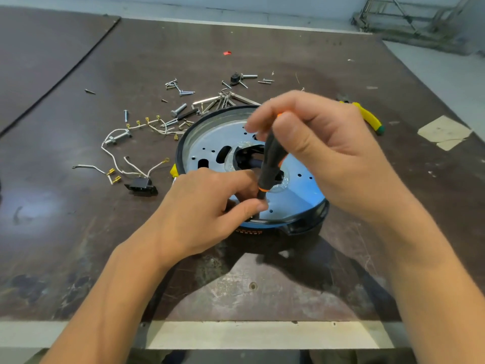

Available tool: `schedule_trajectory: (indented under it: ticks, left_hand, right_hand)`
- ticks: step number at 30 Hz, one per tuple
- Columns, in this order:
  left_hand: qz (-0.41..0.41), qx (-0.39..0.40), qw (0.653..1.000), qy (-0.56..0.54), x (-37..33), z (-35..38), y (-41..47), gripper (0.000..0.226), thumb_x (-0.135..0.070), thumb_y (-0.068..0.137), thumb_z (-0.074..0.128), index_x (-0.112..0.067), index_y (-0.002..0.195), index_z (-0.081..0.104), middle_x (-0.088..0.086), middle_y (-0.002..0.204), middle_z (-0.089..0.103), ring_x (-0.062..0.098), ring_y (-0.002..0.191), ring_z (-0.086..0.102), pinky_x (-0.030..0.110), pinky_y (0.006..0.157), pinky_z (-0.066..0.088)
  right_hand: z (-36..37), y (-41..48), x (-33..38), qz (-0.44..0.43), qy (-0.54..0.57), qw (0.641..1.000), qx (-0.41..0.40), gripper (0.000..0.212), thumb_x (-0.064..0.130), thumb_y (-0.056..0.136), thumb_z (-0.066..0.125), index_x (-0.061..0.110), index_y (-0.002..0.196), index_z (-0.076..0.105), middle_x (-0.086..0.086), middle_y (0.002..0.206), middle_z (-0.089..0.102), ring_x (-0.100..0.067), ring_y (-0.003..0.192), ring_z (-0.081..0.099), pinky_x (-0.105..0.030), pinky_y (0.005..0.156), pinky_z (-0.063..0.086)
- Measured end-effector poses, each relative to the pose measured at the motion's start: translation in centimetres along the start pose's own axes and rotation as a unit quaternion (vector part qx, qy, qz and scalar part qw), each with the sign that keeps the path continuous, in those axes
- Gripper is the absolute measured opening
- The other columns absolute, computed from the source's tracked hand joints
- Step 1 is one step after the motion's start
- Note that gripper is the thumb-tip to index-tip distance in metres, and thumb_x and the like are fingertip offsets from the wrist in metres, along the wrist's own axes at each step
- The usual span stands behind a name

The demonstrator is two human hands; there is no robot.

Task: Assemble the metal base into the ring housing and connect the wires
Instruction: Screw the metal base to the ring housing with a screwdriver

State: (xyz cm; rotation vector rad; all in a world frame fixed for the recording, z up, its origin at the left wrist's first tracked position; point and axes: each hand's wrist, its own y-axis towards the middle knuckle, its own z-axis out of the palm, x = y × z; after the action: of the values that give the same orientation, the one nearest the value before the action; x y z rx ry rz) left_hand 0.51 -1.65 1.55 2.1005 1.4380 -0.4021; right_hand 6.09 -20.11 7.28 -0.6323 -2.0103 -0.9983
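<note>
Far left on the worn dark brown table [65, 232] there's a tangle of thin white wires with brass crimp ends [115, 158]. They run to a small black rectangular plug block [141, 187] and aren't touching the assembly. Behind those, a loose scatter of silver screws and bolts [181, 92] is spread out across the middle. Next comes the left hand [207, 208], down at the near rim of the plate, fingers curled. Its thumb and forefinger pinch the bottom end of the black-handled screwdriver with an orange collar [271, 158]. Can't tell if there's a screw under there, the fingers hide it. The round silver metal base with punched holes [207, 144] sits down inside the black ring housing [180, 151], flat on the table at centre. The right hand [322, 151] is wrapped round the top of the screwdriver handle and holds it nearly upright over the near part of the plate. So the two hands are close together on the one tool. Off to the right, behind the right hand, lie yellow-handled pliers [368, 118], and further right a pale patch of tape [443, 132] is stuck to the table.
</note>
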Motion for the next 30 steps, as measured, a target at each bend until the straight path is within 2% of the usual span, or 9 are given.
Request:
schedule_trajectory:
  ticks: [3,6,9,11,15,19,23,27,30]
  left_hand:
    - [-0.004,0.001,1.000,-0.002,0.1,-0.1,0.0,0.023,-0.054,0.090,0.052,-0.035,0.090,0.066,-0.021,0.084,0.071,0.003,0.074,0.067,0.038,0.062,0.053]
    - [-0.002,0.006,1.000,-0.014,0.0,-0.1,0.1,0.022,-0.057,0.090,0.052,-0.037,0.085,0.059,-0.026,0.088,0.070,0.003,0.077,0.068,0.037,0.064,0.054]
    - [-0.006,0.012,1.000,-0.004,-0.1,-0.1,0.1,0.034,-0.063,0.088,0.046,-0.033,0.089,0.063,-0.021,0.086,0.071,0.004,0.077,0.067,0.038,0.063,0.053]
    - [-0.011,0.015,1.000,0.005,0.0,-0.1,0.1,0.038,-0.063,0.089,0.043,-0.032,0.091,0.065,-0.015,0.081,0.071,0.006,0.075,0.066,0.039,0.062,0.052]
    - [-0.014,0.005,1.000,0.003,0.0,-0.1,0.1,0.032,-0.057,0.090,0.049,-0.033,0.092,0.069,-0.013,0.078,0.072,0.007,0.070,0.066,0.038,0.061,0.053]
    - [-0.015,0.003,1.000,-0.006,-0.3,-0.2,0.1,0.026,-0.053,0.089,0.052,-0.034,0.092,0.068,-0.024,0.082,0.069,0.003,0.073,0.068,0.036,0.063,0.054]
    - [-0.015,0.001,1.000,0.013,-0.5,-0.1,0.2,0.027,-0.055,0.088,0.051,-0.034,0.088,0.068,-0.022,0.078,0.069,0.004,0.069,0.064,0.036,0.061,0.052]
    - [-0.028,-0.009,0.999,0.022,-0.6,0.0,0.3,0.024,-0.052,0.086,0.052,-0.034,0.086,0.068,-0.025,0.076,0.067,0.002,0.067,0.063,0.034,0.062,0.051]
    - [-0.032,-0.003,0.999,0.022,-0.7,0.0,0.3,0.026,-0.052,0.087,0.050,-0.034,0.088,0.069,-0.022,0.079,0.069,0.003,0.070,0.065,0.034,0.063,0.052]
  right_hand:
    - [-0.8,-0.2,0.4,0.022,0.077,0.996,0.039,0.024,0.006,0.100,0.049,-0.002,0.118,0.063,-0.019,0.104,0.071,-0.026,0.099,0.070,-0.034,0.084,0.056]
    - [-0.2,-0.1,0.4,0.023,0.024,0.999,-0.024,0.025,0.015,0.086,0.074,-0.006,0.096,0.065,-0.021,0.086,0.070,-0.033,0.079,0.071,-0.054,0.067,0.055]
    - [0.8,0.0,0.3,0.006,-0.030,0.996,-0.079,0.038,0.029,0.077,0.081,0.001,0.079,0.056,-0.016,0.072,0.063,-0.026,0.063,0.057,-0.053,0.058,0.044]
    - [0.9,0.0,0.2,0.015,0.028,0.998,-0.049,0.030,0.026,0.088,0.069,-0.002,0.092,0.059,-0.025,0.083,0.063,-0.034,0.071,0.060,-0.055,0.064,0.049]
    - [-0.3,-0.2,0.1,0.015,0.099,0.995,0.018,0.029,0.003,0.099,0.051,-0.003,0.126,0.059,-0.020,0.105,0.071,-0.027,0.101,0.070,-0.033,0.087,0.056]
    - [0.1,0.0,-0.1,0.010,0.034,0.998,-0.050,0.023,0.011,0.083,0.077,-0.001,0.101,0.068,-0.019,0.086,0.071,-0.031,0.080,0.071,-0.046,0.069,0.058]
    - [1.3,0.3,-0.3,0.003,0.022,0.996,-0.081,0.033,0.022,0.086,0.076,-0.006,0.089,0.058,-0.006,0.069,0.057,-0.009,0.059,0.058,-0.026,0.056,0.047]
    - [0.5,0.1,-0.8,0.049,0.120,0.992,-0.001,0.028,0.019,0.101,0.049,0.002,0.117,0.063,-0.022,0.099,0.070,-0.037,0.095,0.067,-0.041,0.077,0.058]
    - [0.1,-0.1,-0.8,0.088,0.208,0.974,0.017,0.028,0.015,0.100,0.048,0.004,0.121,0.062,-0.015,0.103,0.074,-0.033,0.106,0.068,-0.044,0.085,0.055]
